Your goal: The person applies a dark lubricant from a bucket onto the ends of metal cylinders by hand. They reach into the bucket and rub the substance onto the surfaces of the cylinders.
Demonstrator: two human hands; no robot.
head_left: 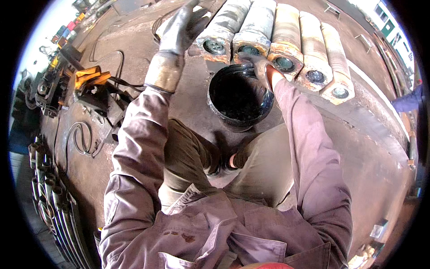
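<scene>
My left hand point(178, 32), in a worn grey work glove, reaches forward beside the leftmost large hex-headed cylinder point(229, 20). Its fingers look stretched out, and nothing shows in them. A round black bucket point(215, 107) with a dark inside stands on the floor between my knees and the cylinders. At its far right rim is my right hand point(259, 67), in a darkened glove, close to the ends of the second and third cylinders point(286, 28). Those fingers merge with the dark bucket, so their grip is unclear. Each cylinder end has a round, dark-centred recess.
Several hex-headed cylinders lie side by side at the front right, including the rightmost one point(337, 49). A yellow-and-black machine point(92, 77) with cables point(80, 139) stands to the left. Metal pipes point(60, 215) are stacked at the lower left. A blue sleeve point(408, 101) shows at the right edge.
</scene>
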